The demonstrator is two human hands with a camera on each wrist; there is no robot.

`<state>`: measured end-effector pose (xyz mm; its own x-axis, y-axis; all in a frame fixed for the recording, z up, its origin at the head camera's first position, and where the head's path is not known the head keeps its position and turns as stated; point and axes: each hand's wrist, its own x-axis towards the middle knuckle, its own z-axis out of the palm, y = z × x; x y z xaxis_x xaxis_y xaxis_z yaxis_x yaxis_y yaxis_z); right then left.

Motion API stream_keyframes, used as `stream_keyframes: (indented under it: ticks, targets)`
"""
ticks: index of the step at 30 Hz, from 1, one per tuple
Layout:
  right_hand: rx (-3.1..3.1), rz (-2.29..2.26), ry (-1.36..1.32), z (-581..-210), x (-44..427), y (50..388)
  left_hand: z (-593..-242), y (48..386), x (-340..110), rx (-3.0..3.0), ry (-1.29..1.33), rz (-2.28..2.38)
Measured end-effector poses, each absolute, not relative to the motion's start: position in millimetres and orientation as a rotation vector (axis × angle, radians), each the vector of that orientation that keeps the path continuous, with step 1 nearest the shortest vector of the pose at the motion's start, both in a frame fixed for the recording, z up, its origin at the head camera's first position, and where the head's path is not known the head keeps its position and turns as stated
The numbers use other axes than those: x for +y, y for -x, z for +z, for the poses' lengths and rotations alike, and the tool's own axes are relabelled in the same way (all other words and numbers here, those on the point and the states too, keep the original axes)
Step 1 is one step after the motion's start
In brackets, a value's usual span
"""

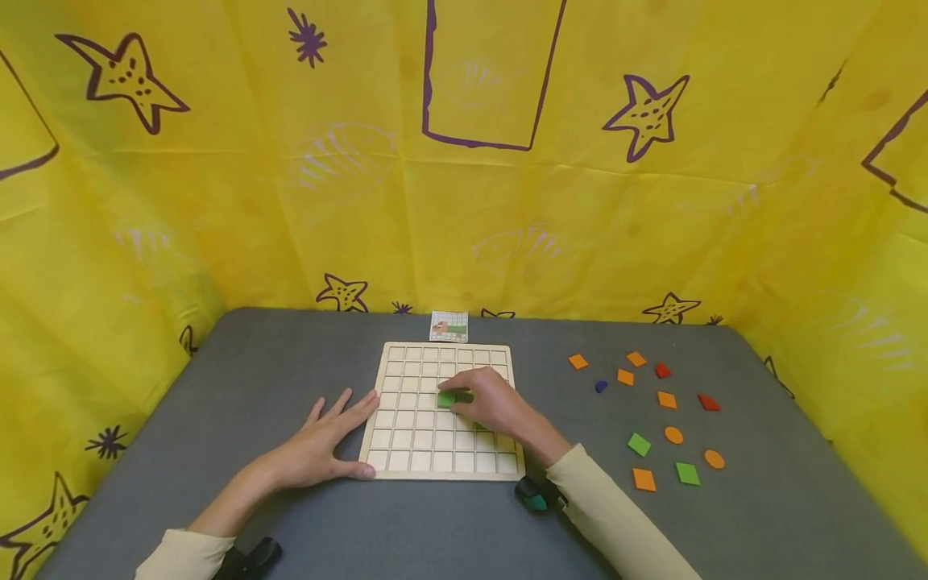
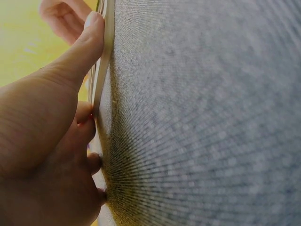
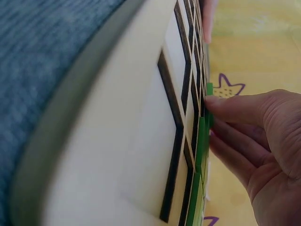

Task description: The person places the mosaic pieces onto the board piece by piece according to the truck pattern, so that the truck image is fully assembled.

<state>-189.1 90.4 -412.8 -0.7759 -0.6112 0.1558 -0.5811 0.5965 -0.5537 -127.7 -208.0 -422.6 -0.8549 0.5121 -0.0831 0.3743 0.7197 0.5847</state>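
A pale wooden grid board [image 1: 442,475] lies flat on the grey table, with rows of square recesses. My right hand [image 1: 495,400] is over its right half and pinches a green square tile [image 1: 445,399] between thumb and fingers, low at the grid. In the right wrist view, the thumb touches this tile [image 3: 209,88], and more green tiles [image 3: 202,141] sit in the board nearby, partly hidden by the hand in the head view. My left hand [image 1: 315,447] is spread at the board's left side, fingertips and thumb touching its frame [image 2: 109,33].
Behind the board is a small printed card [image 1: 449,326] with a coloured grid picture. Loose pieces are scattered at the right: orange squares [image 1: 644,479], orange circles [image 1: 714,459], green squares [image 1: 687,474], red pieces [image 1: 709,402] and a blue piece [image 1: 601,387]. Yellow cloth [image 1: 464,201] surrounds the table.
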Motion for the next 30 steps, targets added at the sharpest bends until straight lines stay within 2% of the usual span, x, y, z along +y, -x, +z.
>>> stream_keyframes:
  ticks: [30]
  targets:
    - [2.738, -0.948, 1.030, -415.4, 94.7, 190.7, -421.8, 128.1, -207.4, 2.684, -0.691, 0.824]
